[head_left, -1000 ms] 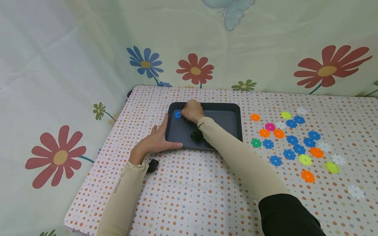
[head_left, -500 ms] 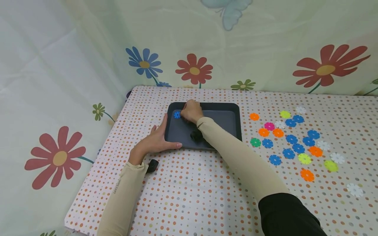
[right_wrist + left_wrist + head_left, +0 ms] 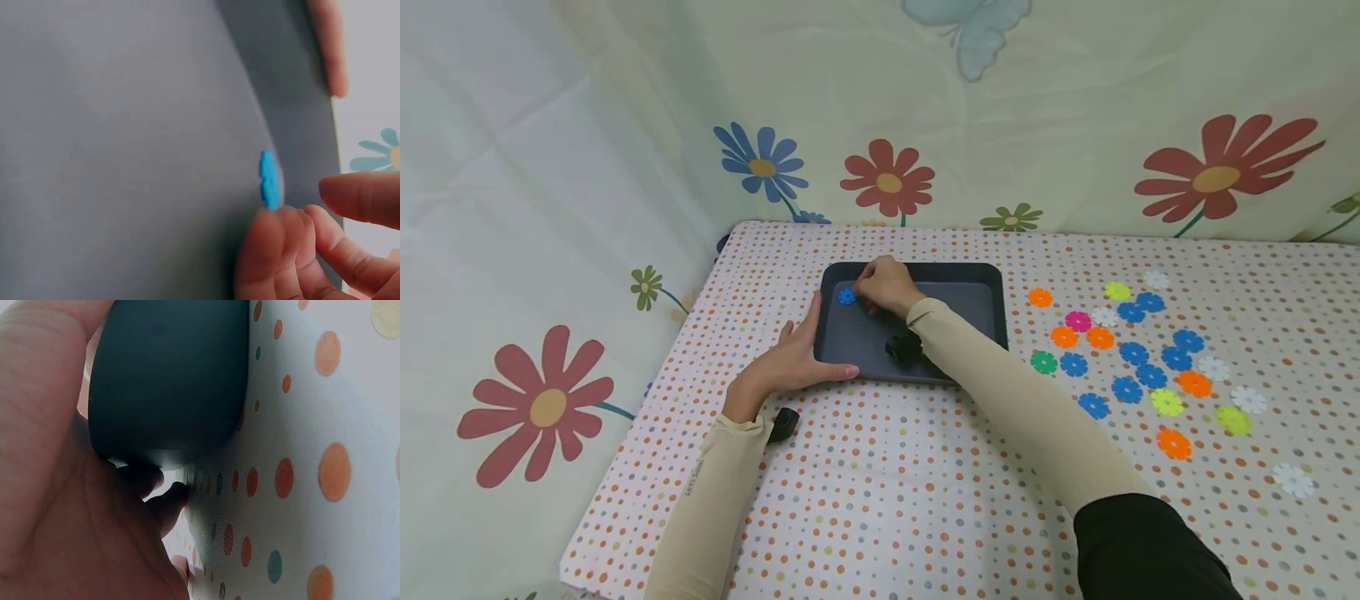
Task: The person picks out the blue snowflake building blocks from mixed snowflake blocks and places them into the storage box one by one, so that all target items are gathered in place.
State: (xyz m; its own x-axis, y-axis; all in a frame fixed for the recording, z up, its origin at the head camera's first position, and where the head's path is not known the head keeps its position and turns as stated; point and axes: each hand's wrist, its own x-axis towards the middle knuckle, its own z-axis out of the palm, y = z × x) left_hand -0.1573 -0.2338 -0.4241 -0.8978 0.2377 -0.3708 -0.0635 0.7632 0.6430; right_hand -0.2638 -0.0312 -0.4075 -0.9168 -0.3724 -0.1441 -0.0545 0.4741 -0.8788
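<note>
A dark grey tray [image 3: 970, 312] lies on the dotted tablecloth. One blue flower-shaped disc [image 3: 847, 296] rests flat in its far left corner. My right hand [image 3: 880, 287] hovers just right of that disc with fingers curled. In the right wrist view its fingertips [image 3: 275, 250] touch the edge of the disc [image 3: 269, 179], the thumb stands apart, and nothing is pinched. My left hand [image 3: 793, 358] holds the tray's near left corner, thumb along the front rim. The left wrist view shows the palm [image 3: 62, 506] wrapped against that tray corner [image 3: 169, 375].
Several coloured discs [image 3: 1138, 358] in blue, orange, white, yellow-green, pink and green lie scattered on the cloth right of the tray. Flowered curtains close off the back and left. The table's left edge runs just beside my left forearm.
Both hands and the blue disc keep their places; only the head view has shifted slightly.
</note>
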